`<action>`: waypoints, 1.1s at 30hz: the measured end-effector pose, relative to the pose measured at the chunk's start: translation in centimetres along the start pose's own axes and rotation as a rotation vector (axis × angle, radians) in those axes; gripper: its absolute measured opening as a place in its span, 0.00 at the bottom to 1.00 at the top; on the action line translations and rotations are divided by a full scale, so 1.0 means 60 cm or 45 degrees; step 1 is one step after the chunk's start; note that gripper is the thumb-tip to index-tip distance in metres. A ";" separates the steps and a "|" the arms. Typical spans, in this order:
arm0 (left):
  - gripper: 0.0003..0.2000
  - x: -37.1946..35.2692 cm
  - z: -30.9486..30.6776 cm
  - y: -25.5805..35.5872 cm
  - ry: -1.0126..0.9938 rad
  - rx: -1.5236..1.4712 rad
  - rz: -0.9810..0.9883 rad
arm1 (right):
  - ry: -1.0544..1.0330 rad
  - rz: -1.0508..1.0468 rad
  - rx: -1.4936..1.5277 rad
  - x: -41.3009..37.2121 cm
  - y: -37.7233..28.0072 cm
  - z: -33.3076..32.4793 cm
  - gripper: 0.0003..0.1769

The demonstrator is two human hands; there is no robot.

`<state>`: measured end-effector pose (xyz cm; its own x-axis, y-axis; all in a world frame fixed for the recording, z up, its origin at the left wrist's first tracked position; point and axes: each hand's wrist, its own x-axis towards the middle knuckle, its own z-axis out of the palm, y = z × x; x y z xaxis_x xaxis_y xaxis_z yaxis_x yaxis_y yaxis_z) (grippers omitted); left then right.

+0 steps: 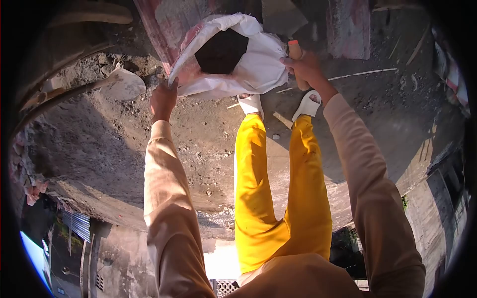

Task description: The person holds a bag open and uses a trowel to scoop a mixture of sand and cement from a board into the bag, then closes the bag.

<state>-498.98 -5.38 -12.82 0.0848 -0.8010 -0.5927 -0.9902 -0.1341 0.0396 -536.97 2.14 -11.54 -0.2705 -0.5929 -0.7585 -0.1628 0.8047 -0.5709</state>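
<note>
A white woven sack (263, 57) is held mouth up in front of my feet, its rim spread and its inside dark. My left hand (164, 99) is closed on the left edge of the rim. My right hand (307, 70) is closed at the right edge, with the thumb against the sack. In that same hand is a wooden handle (295, 50) with an orange end. A flat grey blade (283, 19) lies just above the handle; whether the two are joined I cannot make out.
A shovel (126, 85) rests on the gritty ground to the left, near a patch of rubble. Reddish corrugated sheets (349, 30) lie beyond the sack. My white sandals (251, 104) stand close below it. Bits of wood (282, 120) are scattered about.
</note>
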 end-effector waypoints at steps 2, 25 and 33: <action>0.26 -0.001 0.002 0.017 0.013 -0.033 0.009 | -0.032 -0.088 -0.083 0.029 0.034 -0.008 0.14; 0.22 -0.022 0.025 0.038 0.051 -0.290 0.038 | 0.516 0.029 -0.213 0.054 0.185 -0.112 0.14; 0.22 -0.035 0.030 0.050 0.164 -0.434 -0.030 | 0.682 -0.125 -0.353 0.206 0.395 -0.190 0.13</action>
<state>-502.35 -3.06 -12.90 0.1422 -0.8593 -0.4913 -0.8957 -0.3230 0.3057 -555.01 14.25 -30.87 -0.6696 -0.6246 -0.4018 -0.4328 0.7679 -0.4723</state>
